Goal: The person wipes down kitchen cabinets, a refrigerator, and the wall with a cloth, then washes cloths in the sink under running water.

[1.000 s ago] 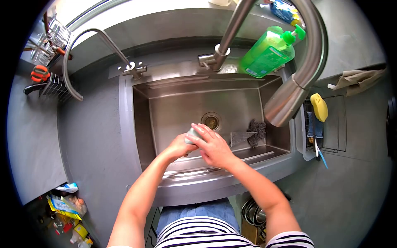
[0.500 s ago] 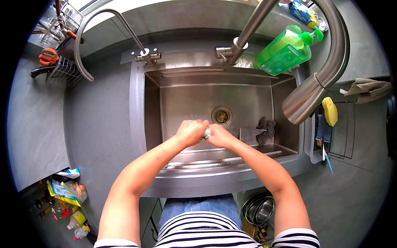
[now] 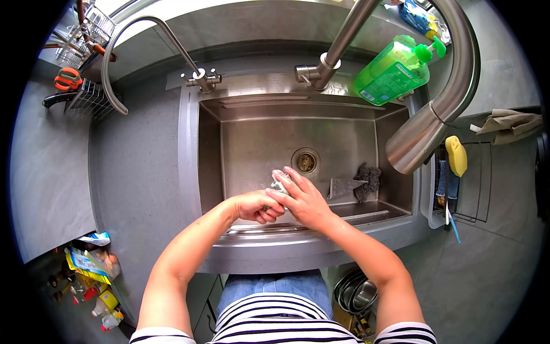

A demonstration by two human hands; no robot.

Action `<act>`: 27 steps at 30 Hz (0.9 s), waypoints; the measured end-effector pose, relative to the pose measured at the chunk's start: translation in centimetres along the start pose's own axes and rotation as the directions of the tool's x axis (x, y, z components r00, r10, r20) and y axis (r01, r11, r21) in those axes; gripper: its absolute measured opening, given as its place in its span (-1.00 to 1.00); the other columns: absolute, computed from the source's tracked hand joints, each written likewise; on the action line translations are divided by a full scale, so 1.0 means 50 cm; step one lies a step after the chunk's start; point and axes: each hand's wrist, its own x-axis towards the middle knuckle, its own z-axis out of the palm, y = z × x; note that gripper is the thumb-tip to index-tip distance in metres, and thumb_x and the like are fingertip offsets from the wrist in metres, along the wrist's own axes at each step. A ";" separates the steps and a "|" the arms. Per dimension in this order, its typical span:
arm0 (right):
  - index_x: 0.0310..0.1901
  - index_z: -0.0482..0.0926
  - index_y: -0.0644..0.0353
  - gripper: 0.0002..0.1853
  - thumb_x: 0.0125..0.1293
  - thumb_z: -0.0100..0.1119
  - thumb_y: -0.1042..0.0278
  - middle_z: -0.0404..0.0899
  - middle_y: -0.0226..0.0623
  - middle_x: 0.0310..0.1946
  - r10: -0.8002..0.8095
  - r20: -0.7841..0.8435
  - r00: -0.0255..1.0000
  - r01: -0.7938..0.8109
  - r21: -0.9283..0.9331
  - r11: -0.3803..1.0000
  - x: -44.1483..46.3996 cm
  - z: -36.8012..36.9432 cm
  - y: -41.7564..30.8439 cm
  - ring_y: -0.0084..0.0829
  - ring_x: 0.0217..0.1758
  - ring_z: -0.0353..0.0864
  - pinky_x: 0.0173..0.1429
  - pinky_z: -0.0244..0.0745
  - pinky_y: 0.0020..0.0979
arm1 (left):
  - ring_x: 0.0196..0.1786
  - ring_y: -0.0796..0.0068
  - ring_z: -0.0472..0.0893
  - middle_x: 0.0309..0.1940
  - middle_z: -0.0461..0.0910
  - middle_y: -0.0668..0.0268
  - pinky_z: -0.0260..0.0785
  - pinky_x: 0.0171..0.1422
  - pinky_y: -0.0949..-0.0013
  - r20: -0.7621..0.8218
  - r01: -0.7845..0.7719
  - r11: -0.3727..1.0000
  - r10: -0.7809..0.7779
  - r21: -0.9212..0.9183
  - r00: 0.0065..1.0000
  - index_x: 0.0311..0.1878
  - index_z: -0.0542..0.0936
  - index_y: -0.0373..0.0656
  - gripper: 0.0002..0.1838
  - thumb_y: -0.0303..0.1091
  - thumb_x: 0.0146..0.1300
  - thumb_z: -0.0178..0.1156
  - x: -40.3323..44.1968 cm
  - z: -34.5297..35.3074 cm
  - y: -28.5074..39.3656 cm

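My left hand (image 3: 258,207) is closed, with its fingers curled round a small crumpled pale cloth (image 3: 278,185). Most of the cloth is hidden by my hands. My right hand (image 3: 307,202) meets it from the right, its fingers fairly straight and the cloth between them and the thumb. Both hands touch over the front part of a steel sink (image 3: 252,143). Beyond them lies the round drain (image 3: 306,161). A grey scraper (image 3: 345,187) and a dark mesh scrubber (image 3: 368,182) lie on the sink floor to the right.
A large pull-down faucet (image 3: 418,137) arches over the sink's right side. A thinner curved tap (image 3: 197,71) stands back left. Green pump soap (image 3: 395,71) is behind the sink. On the right is a wire rack (image 3: 475,183) with a yellow sponge (image 3: 456,156); orange-handled scissors (image 3: 68,78) sit left.
Both hands were fists gripping the cloth side by side. Now my left hand has turned and come slightly nearer me, and my right fingers have straightened over the cloth.
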 end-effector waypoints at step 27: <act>0.15 0.52 0.09 -0.56 0.22 0.21 0.27 0.53 -0.23 0.13 0.842 0.327 0.428 -0.532 -0.662 0.528 -0.219 0.072 0.244 -0.26 0.25 0.49 0.29 0.32 -0.14 | 0.05 0.03 0.62 -0.04 0.65 0.05 0.41 0.17 0.15 -0.481 0.116 0.552 0.583 0.826 0.654 0.11 0.54 -0.18 -0.42 -0.17 0.03 0.46 0.162 0.014 -0.055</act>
